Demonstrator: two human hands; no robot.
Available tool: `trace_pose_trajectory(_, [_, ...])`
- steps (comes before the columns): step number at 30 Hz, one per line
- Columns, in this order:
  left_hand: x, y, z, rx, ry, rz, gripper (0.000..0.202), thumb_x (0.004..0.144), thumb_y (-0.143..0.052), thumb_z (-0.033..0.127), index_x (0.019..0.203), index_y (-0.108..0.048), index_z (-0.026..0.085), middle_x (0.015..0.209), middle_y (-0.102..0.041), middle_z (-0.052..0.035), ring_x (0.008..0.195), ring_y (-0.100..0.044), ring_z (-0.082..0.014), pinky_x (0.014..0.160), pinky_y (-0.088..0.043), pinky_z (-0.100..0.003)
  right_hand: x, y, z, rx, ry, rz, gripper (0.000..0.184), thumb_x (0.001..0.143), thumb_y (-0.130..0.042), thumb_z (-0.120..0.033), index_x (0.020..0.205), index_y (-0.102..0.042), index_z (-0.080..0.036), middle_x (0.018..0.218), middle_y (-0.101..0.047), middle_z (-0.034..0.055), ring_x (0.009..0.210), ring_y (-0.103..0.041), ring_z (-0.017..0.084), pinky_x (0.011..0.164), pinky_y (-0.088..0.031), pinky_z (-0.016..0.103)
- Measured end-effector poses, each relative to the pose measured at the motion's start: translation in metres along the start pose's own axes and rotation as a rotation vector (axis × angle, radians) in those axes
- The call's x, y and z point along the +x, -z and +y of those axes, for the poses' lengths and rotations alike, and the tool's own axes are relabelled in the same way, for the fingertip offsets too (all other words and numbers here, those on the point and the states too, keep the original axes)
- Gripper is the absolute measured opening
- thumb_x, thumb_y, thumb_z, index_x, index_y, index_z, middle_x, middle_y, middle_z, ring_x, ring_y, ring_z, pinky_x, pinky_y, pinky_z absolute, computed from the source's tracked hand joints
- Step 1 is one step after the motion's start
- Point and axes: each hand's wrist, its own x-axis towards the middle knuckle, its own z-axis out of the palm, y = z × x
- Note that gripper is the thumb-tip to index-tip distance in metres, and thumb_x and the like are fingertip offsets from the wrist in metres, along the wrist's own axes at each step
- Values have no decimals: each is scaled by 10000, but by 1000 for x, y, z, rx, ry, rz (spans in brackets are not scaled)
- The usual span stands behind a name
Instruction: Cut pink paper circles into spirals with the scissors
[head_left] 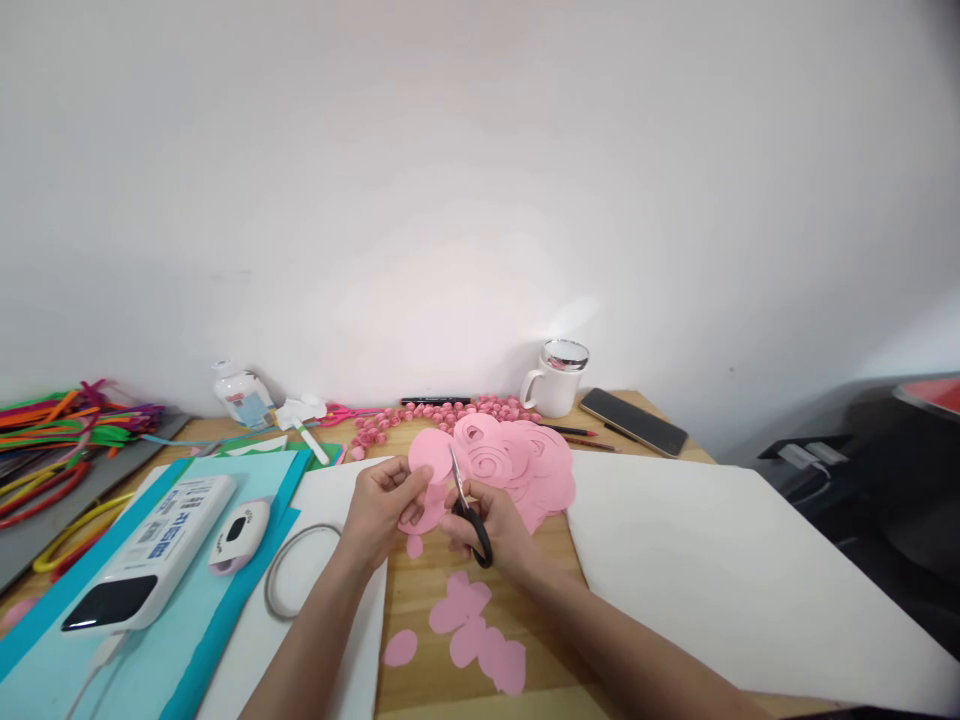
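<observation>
My left hand [388,497] pinches a round pink paper piece [430,455] between thumb and fingers. Black-handled scissors [474,530] are in my right hand [495,525], their blades pointing up beside the paper's right edge. Whether the blades touch the paper I cannot tell. Behind both hands lies a pile of pink paper spirals [517,465], cut in coils. Small pink paper scraps [469,640] are scattered on the wooden table in front of me. Small rolled pink paper roses [375,428] sit in a band at the back.
A white mug [559,380] and a dark phone [634,422] stand and lie at the back right. White sheets [720,570] cover the right side. To the left are a power bank [154,550], a tape ring [274,575], a white bottle [241,395] and colourful pipe cleaners [67,430].
</observation>
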Motion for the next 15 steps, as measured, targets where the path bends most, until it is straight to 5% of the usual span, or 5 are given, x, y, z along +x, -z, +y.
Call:
trace_pose_trajectory(9, [1, -1, -1, -109, -31, 30, 304, 678, -718, 382, 596, -532, 156, 406, -491, 71, 286, -293, -18, 326, -275, -175, -4, -6, -3, -38, -10, -19, 319, 660, -720, -413, 705, -511, -176, 426, -503, -75, 352, -456, 77, 363, -315, 178])
trace_pose_trajectory(15, [1, 0, -2, 9, -32, 40, 317, 636, -757, 305, 521, -501, 156, 344, -437, 80, 288, -297, -23, 327, -230, -175, -5, -6, 0, -5, -27, -62, 358, 632, -744, -425, 752, -514, -177, 453, -516, -73, 369, -458, 82, 371, -326, 183])
